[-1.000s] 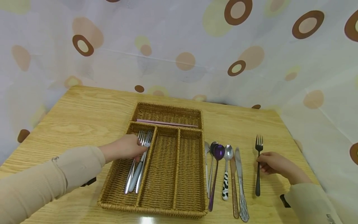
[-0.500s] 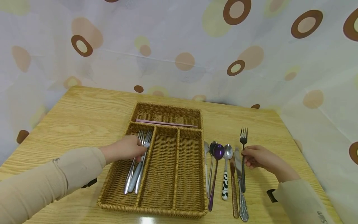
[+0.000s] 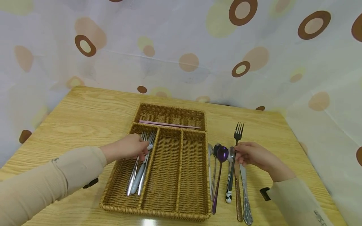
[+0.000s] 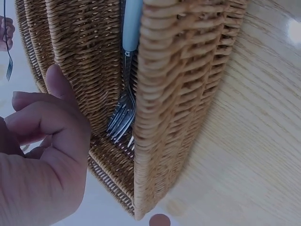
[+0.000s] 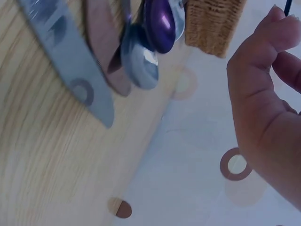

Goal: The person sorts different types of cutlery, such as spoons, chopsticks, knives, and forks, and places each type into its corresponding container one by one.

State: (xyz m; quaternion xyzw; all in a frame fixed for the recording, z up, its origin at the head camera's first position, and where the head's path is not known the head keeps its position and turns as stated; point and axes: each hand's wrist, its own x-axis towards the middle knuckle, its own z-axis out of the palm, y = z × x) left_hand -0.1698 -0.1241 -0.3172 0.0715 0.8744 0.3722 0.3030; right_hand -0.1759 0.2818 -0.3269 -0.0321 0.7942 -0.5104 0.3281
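My right hand (image 3: 255,157) pinches a black fork (image 3: 238,135) by its neck, tines pointing away. In the head view the fork overlaps a spoon with a black-and-white spotted handle (image 3: 228,196). My left hand (image 3: 128,147) hovers over the left compartment of a wicker cutlery tray (image 3: 177,215), its fingers loosely bent and holding nothing. Several forks (image 4: 123,115) lie in that compartment, partly under the hand in the head view; one has a pale blue-grey handle (image 3: 138,180).
Pink chopsticks (image 3: 169,124) lie in the tray's back compartment. Right of the tray, on the wooden table (image 3: 96,116), are a purple spoon (image 3: 222,153), other spoons, a brown knife (image 3: 238,201) and a silver knife with ornate handle (image 3: 247,213). A patterned cloth (image 3: 127,62) hangs behind.
My right hand has carried the black fork leftward, from the table's right side to above the spoons and knives. The left hand has stayed over the forks, its fingers shifting slightly.
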